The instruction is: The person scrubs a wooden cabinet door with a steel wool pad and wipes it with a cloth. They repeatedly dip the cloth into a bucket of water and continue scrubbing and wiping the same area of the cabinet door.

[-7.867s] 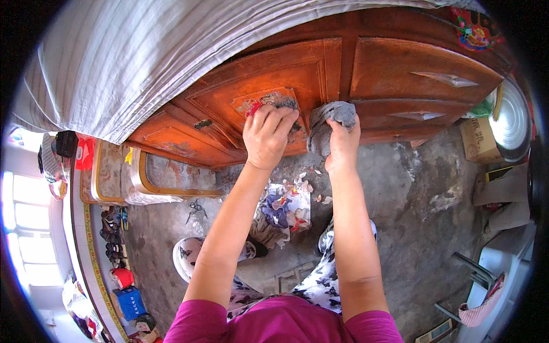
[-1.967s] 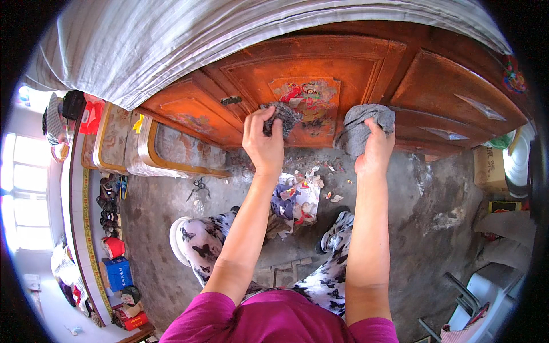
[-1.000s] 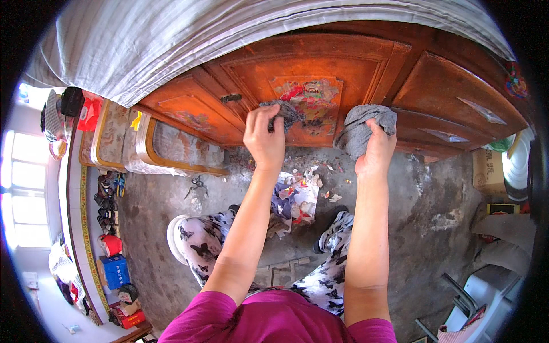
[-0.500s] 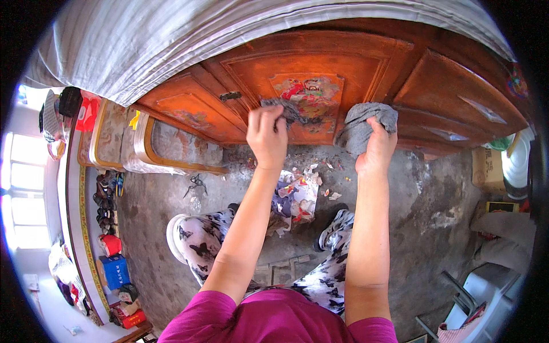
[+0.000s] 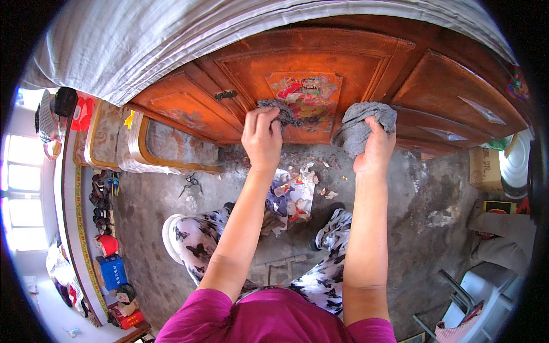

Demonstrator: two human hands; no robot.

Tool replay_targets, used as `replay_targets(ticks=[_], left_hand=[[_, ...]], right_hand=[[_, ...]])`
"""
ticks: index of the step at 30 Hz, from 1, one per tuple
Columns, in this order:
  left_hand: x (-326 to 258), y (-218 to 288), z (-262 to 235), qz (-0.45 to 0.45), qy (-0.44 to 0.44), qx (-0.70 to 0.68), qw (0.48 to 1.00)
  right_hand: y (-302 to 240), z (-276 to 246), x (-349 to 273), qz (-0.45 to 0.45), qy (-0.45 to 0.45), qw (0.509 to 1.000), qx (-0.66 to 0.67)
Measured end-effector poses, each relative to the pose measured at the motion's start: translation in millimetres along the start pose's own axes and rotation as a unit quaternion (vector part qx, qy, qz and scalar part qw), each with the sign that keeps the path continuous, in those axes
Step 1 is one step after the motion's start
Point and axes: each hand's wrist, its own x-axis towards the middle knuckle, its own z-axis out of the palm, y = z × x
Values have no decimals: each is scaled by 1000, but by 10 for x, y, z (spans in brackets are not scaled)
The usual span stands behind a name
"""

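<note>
In front of me stands a reddish-brown wooden cabinet [image 5: 251, 60] with framed door panels. A torn, colourful picture [image 5: 311, 94] is stuck on its middle panel, worn and scraped in places. My left hand [image 5: 263, 134] is closed around a crumpled dark grey wad [image 5: 286, 112] at the lower left part of that picture; the wad's material cannot be told. To the right, my right hand [image 5: 376, 146] grips a bunched grey cloth [image 5: 360, 123], which hangs in front of the cabinet beside the picture.
Paper scraps [image 5: 297, 194] litter the concrete floor between my feet. Upholstered wooden seating [image 5: 177, 143] stands at the left, with shoes [image 5: 103, 200] and a blue box [image 5: 111, 271] along the wall. A grey-white cloth [image 5: 143, 46] covers the cabinet top. A chair [image 5: 480, 291] is at lower right.
The view has shifted slightly, so the surroundings sit a little further left. My left hand stays at the picture with the wad, now less blurred. The right hand still grips the cloth.
</note>
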Motion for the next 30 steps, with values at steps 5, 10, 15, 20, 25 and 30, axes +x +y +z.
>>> replay_targets(ticks=[5,10,15,20,25,30], left_hand=[[-456,-241,84,-59,-160,87,981],[-64,51,-91,-25,-42,-14,999],[171,23,-80,47,4,13,999],[-614,-416,95,-60,-213,95,971],[-275,-49,-108,-58,-91,-10,994],[72,57,-82,-2,-16,7,1000]], right_hand=[[-9,65,-9,5,-4,1000,-8],[23,-16,20,-13,-2,1000,-6],[-15,57,-22,-7,-3,1000,-12],[22,31,20,4,-29,1000,9],[103,-48,85,-2,-17,1000,5],[14,15,15,2,-3,1000,11]])
